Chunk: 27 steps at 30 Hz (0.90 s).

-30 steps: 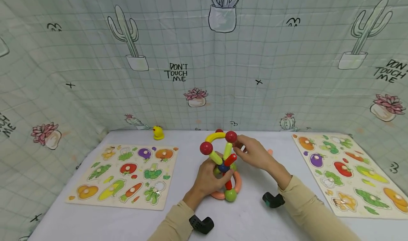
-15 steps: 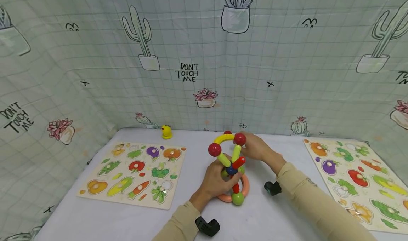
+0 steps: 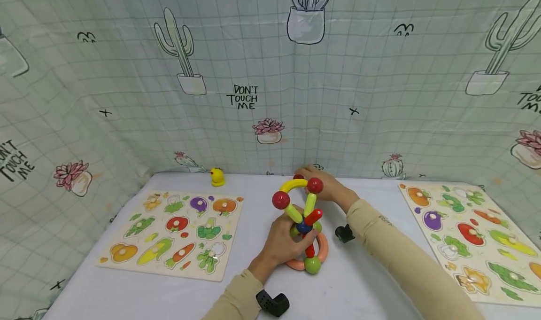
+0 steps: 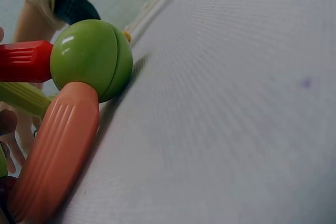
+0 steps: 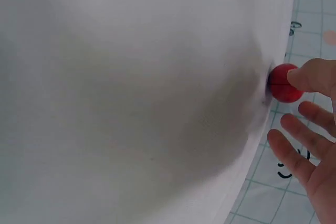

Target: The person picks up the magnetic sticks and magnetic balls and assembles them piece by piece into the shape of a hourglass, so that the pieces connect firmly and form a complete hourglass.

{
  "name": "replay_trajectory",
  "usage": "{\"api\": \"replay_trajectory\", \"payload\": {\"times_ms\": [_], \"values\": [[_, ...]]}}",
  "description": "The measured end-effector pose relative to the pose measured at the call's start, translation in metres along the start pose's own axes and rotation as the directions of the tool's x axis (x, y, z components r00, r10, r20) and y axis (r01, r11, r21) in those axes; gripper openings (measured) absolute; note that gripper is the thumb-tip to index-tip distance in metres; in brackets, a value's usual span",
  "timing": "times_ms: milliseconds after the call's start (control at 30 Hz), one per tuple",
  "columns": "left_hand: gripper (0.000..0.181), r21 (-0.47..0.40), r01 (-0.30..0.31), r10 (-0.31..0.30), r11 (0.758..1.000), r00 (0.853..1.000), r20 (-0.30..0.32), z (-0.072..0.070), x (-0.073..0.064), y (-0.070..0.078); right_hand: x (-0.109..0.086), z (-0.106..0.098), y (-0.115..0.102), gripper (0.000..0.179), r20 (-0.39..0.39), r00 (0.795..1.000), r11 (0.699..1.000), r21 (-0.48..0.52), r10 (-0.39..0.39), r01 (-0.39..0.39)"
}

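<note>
In the head view, my left hand [image 3: 284, 244] grips a magnetic stick-and-ball structure [image 3: 304, 227] near its blue middle ball. Yellow-green and red sticks rise from that ball, and two red balls joined by a yellow curved stick top it. Coral curved sticks and a green ball [image 4: 86, 56] form the foot, at the tablecloth in the left wrist view. Behind it, my right hand [image 3: 325, 184] reaches to a loose red ball [image 5: 286, 83] at the table's back edge. The right thumb lies on this ball and the index finger is hidden; the remaining fingers spread apart beside it.
A vegetable puzzle board [image 3: 158, 269] lies on the left of the white table [image 3: 169, 301], and another puzzle board [image 3: 458, 230] on the right. A yellow toy duck [image 3: 217, 177] stands at the back left. Patterned cloth [image 3: 296, 89] hangs behind.
My right hand has left the side of the structure's upper red ball and moved back and left to the loose red ball. The left hand keeps its grip, and the head view has shifted slightly.
</note>
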<state>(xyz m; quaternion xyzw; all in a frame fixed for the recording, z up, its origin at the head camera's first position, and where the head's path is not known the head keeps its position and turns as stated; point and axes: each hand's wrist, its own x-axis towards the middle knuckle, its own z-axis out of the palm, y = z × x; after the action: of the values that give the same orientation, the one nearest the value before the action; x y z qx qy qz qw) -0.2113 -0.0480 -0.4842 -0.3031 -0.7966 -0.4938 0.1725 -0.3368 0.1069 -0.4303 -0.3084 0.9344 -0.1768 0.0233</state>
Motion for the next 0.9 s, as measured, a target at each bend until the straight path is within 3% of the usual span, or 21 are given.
{"api": "replay_trajectory", "payload": {"times_ms": [133,333,600,767,900], "values": [[0.027,0.002,-0.005,0.005,1.000,1.000,0.004,0.001,-0.001,0.001,0.001,0.000,-0.002,0.056,0.036,0.999,0.999,0.014,-0.039,0.038],[0.028,0.019,-0.013,0.014,1.000,1.000,-0.005,0.003,0.000,0.002,-0.003,-0.005,-0.011,0.045,0.065,0.995,0.996,0.058,-0.070,0.066],[0.027,0.026,-0.031,0.031,0.999,1.000,-0.005,0.004,-0.001,0.001,0.000,-0.002,-0.006,0.036,0.021,0.999,0.999,0.031,-0.031,0.030],[0.027,0.035,-0.057,0.058,0.998,0.998,-0.022,0.002,-0.001,0.000,0.003,-0.002,-0.001,0.039,-0.016,1.000,0.997,0.072,0.006,-0.005],[0.027,0.032,-0.047,0.048,0.998,0.999,-0.015,0.000,0.000,-0.001,0.004,-0.001,0.003,0.041,-0.047,0.999,0.996,0.093,-0.009,0.014]]}}
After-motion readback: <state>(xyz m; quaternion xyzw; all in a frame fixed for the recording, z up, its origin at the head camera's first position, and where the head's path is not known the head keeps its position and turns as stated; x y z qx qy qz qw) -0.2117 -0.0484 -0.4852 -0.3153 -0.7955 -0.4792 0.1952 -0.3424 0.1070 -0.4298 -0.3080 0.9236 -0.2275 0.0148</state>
